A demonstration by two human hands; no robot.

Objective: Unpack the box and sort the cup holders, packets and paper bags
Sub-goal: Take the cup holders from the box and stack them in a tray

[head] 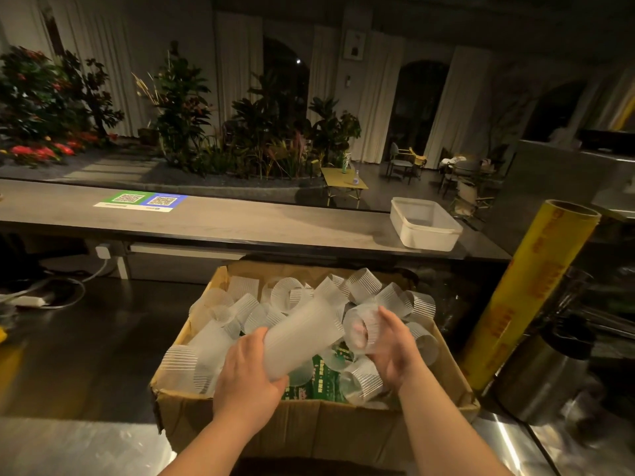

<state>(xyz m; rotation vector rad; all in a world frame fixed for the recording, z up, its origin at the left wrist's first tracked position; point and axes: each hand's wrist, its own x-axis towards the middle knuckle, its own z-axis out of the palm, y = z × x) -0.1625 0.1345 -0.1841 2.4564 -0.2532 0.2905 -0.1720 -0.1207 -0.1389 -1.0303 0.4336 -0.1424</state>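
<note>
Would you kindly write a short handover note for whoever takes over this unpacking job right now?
Left hand: gripping a nested stack of cup holders above the cardboard box.
Right hand: holding a single cup holder, apparently about to add it to the stack.
Box: still full of loose holders, with green packets underneath.
Done: some holders stacked; nothing visibly sorted outside the box.
Left: remaining holders, packets; paper bags not visible. The white tub on the counter sits empty.
</note>
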